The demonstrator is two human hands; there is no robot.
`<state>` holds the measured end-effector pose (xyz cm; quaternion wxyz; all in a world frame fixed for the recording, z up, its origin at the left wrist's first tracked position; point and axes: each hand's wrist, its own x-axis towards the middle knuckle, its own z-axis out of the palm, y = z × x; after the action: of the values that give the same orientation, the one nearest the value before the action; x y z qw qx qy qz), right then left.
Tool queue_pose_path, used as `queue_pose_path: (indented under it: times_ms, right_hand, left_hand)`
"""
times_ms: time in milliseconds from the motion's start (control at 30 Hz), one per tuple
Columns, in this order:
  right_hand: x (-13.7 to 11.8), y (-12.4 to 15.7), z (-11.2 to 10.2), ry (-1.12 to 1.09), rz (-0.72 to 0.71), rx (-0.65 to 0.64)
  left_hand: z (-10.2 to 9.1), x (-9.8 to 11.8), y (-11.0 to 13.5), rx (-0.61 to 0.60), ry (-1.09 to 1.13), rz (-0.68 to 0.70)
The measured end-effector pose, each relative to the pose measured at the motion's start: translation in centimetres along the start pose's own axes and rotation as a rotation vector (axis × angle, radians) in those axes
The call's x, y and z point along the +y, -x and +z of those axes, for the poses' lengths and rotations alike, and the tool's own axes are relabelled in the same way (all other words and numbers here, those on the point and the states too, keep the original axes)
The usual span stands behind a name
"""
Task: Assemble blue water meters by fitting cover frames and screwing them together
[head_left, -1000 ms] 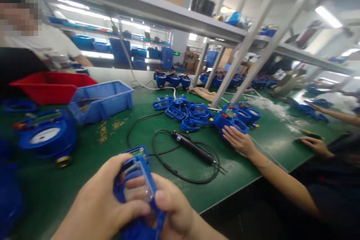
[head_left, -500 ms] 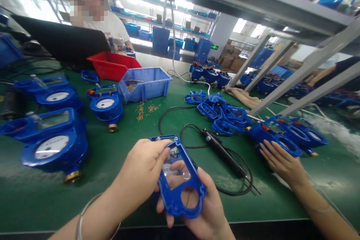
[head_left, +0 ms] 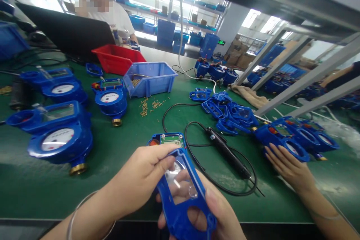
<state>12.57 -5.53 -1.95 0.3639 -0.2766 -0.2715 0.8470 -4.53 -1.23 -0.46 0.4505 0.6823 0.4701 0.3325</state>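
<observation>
Both my hands hold a blue plastic cover [head_left: 180,210] with a clear window and a round opening. My left hand [head_left: 137,180], with a bangle on the wrist, pinches its upper left edge. My right hand [head_left: 221,204] grips it along the right side, fingers visible behind the window. Just behind the cover stands a blue water meter [head_left: 153,142], its green circuit board and small display exposed at the top; most of its body is hidden. A corded black electric screwdriver [head_left: 229,153] lies to the right on the green bench.
Blue water meters [head_left: 60,138] stand at the left. Loose brass screws [head_left: 144,107] lie before a blue bin [head_left: 152,80] and a red bin [head_left: 112,60]. Several blue covers [head_left: 225,110] are piled right of centre. Another person's hand [head_left: 292,168] touches meters at the right. A person sits opposite.
The cover has come down and toward me in my hands, so more of the meter's circuit board shows behind it. The view has shifted slightly; the other person's hand stays on the meters.
</observation>
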Motion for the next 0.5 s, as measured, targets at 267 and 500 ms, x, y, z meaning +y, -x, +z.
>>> queue_pose_path:
  times_ms: [267,500]
  right_hand:
    - [-1.3,0.6,0.2,0.227,-0.017,0.035]
    - [0.2,-0.8,-2.1,0.819,-0.572,0.133]
  left_hand:
    - [0.7,-1.1,1.9,0.042,0.391,-0.282]
    - [2.4,-1.4,2.5,0.075,1.033,-0.571]
